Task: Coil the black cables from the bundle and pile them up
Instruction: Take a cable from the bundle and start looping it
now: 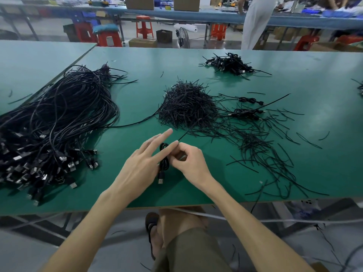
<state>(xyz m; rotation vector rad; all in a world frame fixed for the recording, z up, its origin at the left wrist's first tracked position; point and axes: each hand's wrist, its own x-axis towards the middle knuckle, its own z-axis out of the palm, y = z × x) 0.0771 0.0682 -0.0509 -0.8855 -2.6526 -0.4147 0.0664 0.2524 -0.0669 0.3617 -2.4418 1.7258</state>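
Coil (164, 163) in left grip (141, 167); right grip (189, 161) touching

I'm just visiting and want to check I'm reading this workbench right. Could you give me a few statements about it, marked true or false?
1. A big bundle of loose cables lies on the left side of the table. True.
2. Both hands are empty. False: the left hand holds a coiled cable and the right hand pinches a thin tie.
3. A heap of short ties sits mid-table. True.
4. The pile of coiled cables lies at the near edge. False: it lies far back, to the right.
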